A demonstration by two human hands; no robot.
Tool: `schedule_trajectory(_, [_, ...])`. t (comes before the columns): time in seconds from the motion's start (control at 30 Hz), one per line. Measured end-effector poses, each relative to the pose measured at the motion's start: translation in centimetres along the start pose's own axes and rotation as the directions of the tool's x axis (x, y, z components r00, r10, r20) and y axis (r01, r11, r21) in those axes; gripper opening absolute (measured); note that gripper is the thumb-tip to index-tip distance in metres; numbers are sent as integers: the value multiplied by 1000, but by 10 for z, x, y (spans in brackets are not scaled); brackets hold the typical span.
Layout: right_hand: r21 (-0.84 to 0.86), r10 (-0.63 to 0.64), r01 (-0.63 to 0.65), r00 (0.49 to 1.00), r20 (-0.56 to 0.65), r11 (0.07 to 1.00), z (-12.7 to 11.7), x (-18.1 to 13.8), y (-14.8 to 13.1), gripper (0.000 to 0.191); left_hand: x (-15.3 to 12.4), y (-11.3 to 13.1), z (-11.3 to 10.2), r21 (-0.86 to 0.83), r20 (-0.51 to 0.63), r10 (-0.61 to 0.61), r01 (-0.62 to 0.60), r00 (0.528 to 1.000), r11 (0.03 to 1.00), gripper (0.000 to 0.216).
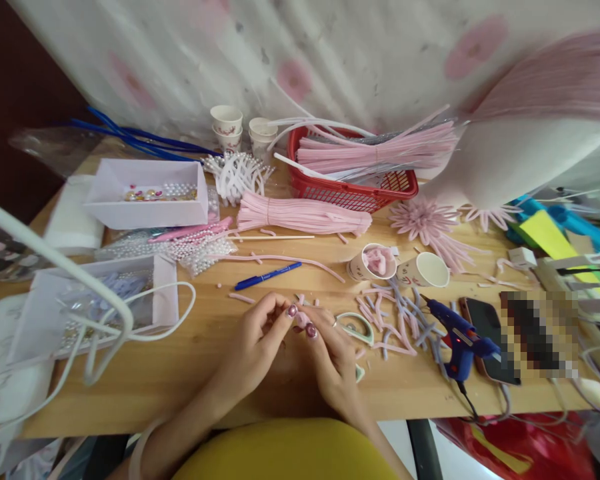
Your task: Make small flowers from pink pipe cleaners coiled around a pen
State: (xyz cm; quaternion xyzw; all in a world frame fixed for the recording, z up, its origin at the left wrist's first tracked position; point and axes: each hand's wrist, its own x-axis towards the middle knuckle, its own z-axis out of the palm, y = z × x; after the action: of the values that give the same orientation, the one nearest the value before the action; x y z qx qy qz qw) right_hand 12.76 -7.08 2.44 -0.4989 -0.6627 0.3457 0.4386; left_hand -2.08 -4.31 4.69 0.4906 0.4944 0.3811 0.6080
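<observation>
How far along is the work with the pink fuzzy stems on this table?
Done, it seems: one pink flower shape lies by the red basket, and short cut pieces are piled beside the blue glue gun. In hand: the left hand and right hand pinch a small pink piece between their fingertips. Left, probably much: a tied pink bundle and long stems in the basket are uncut.

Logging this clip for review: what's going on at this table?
A person at a wooden table pinches a small pink fuzzy piece between the fingertips of the left hand and right hand. Cut pink and lilac scraps lie to their right, beside a blue glue gun resting on the table. A tied bundle of pink stems and a red basket of more sit farther back.
</observation>
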Motion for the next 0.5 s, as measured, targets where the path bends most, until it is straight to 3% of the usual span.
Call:
schedule_trajectory(0.2, [94, 4, -3, 1000, -15, 996, 0, 1, 3, 30, -1, 1, -1, 165, -27, 61, -56, 998, 985, 22])
schedule_trajectory(0.37, [179, 75, -61, 995, -70, 982, 1, 0, 4, 20, 4, 3, 0, 352, 72, 211, -223, 975, 909, 19])
schedule_trajectory(0.5, [298, 175, -127, 975, -139, 946, 4, -1, 5, 11, 7, 2, 4, 311, 58, 196, -204, 979, 928, 20])
